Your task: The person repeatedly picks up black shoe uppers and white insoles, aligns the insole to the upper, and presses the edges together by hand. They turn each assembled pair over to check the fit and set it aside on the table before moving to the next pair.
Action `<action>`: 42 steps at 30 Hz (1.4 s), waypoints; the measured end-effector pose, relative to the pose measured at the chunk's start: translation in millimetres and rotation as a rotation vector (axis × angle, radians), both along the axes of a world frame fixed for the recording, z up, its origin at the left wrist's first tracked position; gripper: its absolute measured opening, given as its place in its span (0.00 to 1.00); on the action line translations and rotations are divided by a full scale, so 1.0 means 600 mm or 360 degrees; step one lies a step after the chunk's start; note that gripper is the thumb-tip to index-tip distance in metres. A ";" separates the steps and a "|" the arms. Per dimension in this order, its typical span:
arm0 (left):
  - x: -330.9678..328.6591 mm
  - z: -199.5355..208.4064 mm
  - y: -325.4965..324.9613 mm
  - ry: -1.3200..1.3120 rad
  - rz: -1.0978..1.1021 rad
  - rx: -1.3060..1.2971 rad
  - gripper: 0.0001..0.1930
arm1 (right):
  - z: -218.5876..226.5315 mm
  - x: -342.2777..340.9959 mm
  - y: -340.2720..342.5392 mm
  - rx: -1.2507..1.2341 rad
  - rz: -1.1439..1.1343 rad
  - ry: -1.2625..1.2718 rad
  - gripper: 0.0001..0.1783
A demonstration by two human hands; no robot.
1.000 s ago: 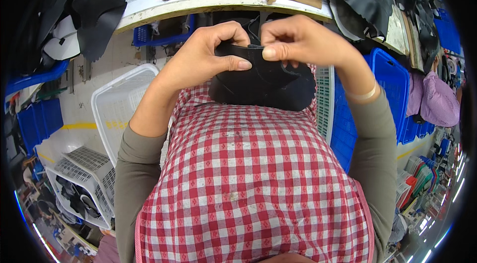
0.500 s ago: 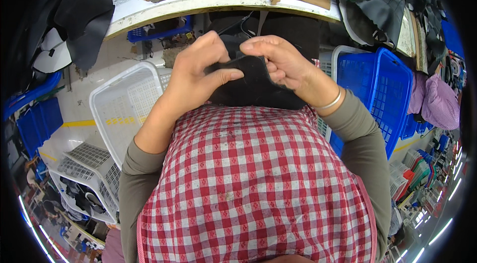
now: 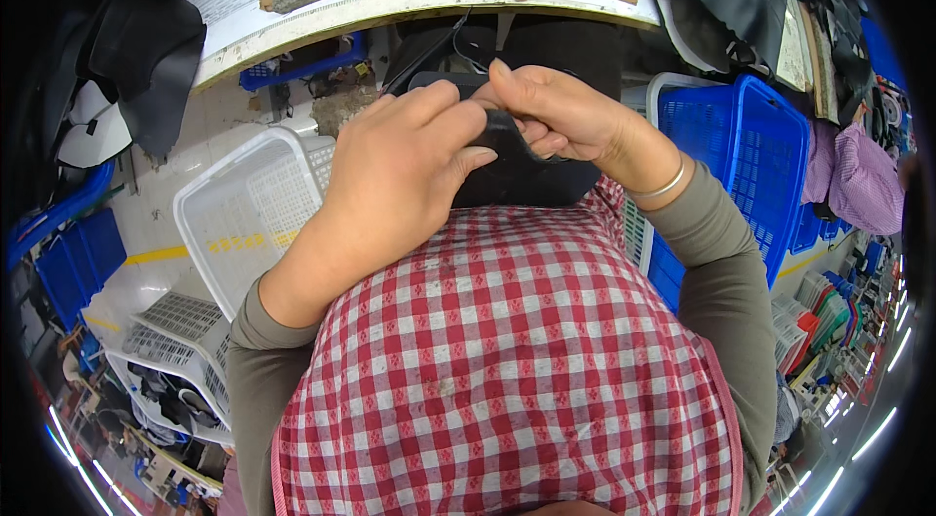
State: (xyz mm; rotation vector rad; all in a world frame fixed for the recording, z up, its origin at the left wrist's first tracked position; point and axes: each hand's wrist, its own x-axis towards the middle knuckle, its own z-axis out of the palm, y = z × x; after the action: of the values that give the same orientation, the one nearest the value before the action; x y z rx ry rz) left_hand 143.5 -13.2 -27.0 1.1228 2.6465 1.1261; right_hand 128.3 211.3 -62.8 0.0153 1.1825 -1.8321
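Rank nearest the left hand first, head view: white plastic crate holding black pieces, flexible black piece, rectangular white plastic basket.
1. Flexible black piece: in the left hand.
2. Rectangular white plastic basket: left.
3. White crate holding black pieces: lower left.

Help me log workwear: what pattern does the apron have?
The apron is checked in red and white, clearest in the head view.

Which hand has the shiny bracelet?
The right hand: the bracelet goes around its wrist, near the sleeve. The left hand, also on the black piece, shows no bracelet at its wrist.
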 end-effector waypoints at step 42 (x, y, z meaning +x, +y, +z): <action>-0.069 -0.025 -0.032 -0.0747 -0.0149 0.0227 0.11 | -0.042 0.077 -0.002 0.1016 -0.0479 0.1609 0.22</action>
State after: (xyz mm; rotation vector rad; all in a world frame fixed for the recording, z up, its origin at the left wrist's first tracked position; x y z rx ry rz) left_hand 102.4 -32.3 -42.2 0.8568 2.1655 1.3771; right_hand 174.4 210.2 -87.9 -0.4340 2.5508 -1.6283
